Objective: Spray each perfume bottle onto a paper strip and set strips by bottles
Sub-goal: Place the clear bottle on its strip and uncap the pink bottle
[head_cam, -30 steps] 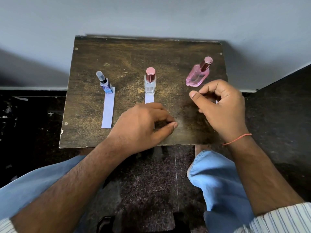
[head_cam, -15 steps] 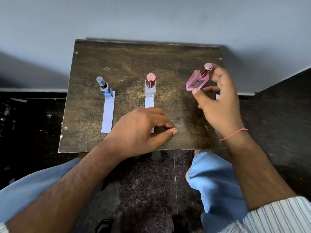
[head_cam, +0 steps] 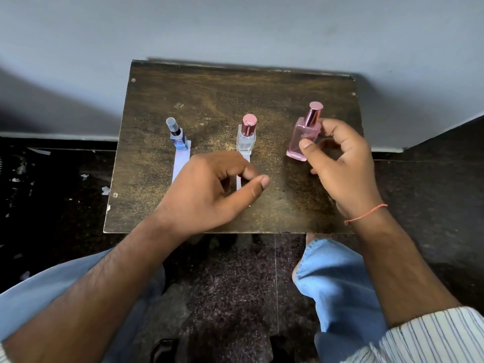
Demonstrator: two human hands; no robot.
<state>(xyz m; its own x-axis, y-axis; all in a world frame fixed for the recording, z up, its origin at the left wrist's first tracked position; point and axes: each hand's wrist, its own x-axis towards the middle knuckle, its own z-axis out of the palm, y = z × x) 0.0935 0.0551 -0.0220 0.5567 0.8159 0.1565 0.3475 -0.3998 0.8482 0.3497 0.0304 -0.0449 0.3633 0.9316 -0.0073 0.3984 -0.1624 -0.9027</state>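
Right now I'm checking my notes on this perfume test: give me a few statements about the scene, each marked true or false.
1. The right hand holds the pink bottle. True.
2. The blue bottle lies on its side. False: it stands upright at the end of a paper strip.
3. The clear bottle wears a pink cap. True.
4. The left hand grips the clear bottle. False: it sits nearer the table's front edge, over that bottle's strip.

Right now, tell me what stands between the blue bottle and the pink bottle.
In the head view, the clear bottle with a pink cap stands between the blue bottle and the pink bottle, which the right hand holds.
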